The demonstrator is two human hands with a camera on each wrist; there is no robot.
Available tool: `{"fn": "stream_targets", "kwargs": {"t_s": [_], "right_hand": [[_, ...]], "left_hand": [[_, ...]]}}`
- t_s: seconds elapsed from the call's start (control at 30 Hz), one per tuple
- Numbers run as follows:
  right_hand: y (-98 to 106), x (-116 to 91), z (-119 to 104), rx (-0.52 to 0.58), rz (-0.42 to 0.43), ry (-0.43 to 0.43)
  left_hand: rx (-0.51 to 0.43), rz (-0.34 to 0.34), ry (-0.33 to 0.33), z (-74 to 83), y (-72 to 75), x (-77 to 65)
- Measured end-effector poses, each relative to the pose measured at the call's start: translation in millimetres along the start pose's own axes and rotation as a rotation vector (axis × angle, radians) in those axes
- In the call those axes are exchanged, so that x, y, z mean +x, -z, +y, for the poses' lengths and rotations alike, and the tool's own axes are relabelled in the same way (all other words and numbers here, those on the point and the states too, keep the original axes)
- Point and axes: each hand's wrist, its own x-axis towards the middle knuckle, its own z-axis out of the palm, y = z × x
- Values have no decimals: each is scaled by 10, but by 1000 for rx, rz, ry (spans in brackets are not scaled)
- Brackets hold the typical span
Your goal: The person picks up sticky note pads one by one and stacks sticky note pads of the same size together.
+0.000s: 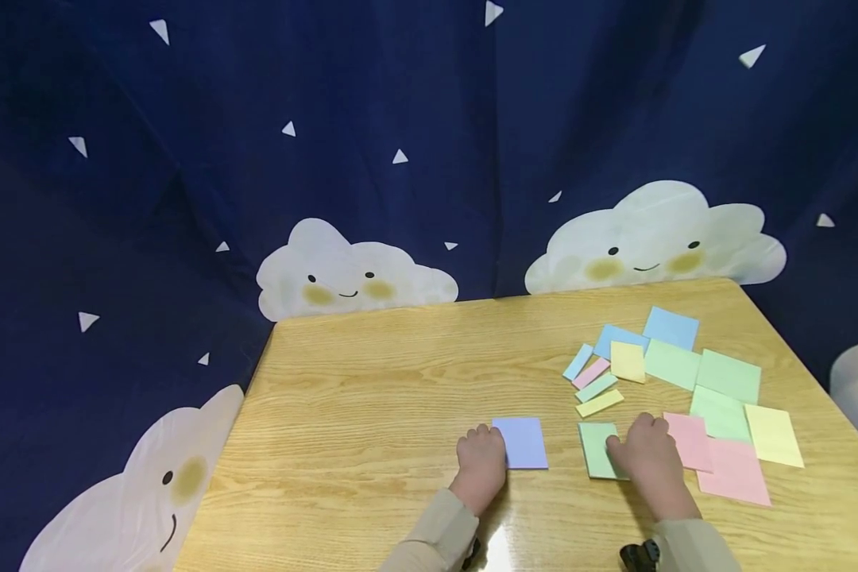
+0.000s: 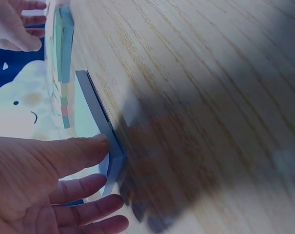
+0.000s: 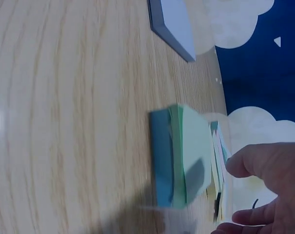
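Observation:
A lavender-blue sticky note pad (image 1: 525, 443) lies flat on the wooden table. At its left edge is my left hand (image 1: 482, 467); in the left wrist view the thumb tip meets the pad (image 2: 99, 114) near a corner, and the other fingers extend loosely beside it. Whether the index finger presses the pad is hard to tell. To the right lies a thick pad stack, light green on top (image 1: 599, 451) with blue below (image 3: 162, 158). My right hand (image 1: 651, 461) hovers by its right side, thumb and fingers apart, with nothing between them.
Right of the hands are pink notes (image 1: 735, 470), a yellow note (image 1: 774, 434), green notes (image 1: 729, 376) and blue notes (image 1: 670, 327). Several narrow strips, including a yellow one (image 1: 600, 403), lie behind the green stack. A dark blue curtain (image 1: 400, 95) with clouds borders the table.

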Motion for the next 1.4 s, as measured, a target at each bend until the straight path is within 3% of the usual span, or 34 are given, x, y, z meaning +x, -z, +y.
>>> {"fn": "stream_targets", "kwargs": {"t_s": [0.7,1.13,1.4], "right_hand": [[231,106,304,-20,-30,-61],[255,144,498,6,73,-116],[321,190,611,5,16,-192]], "left_hand": [[-27,-18,16,-6,-7,28],[-23,27,11,-19,-43,31],[-15,26,21,-20,-29,14]]}}
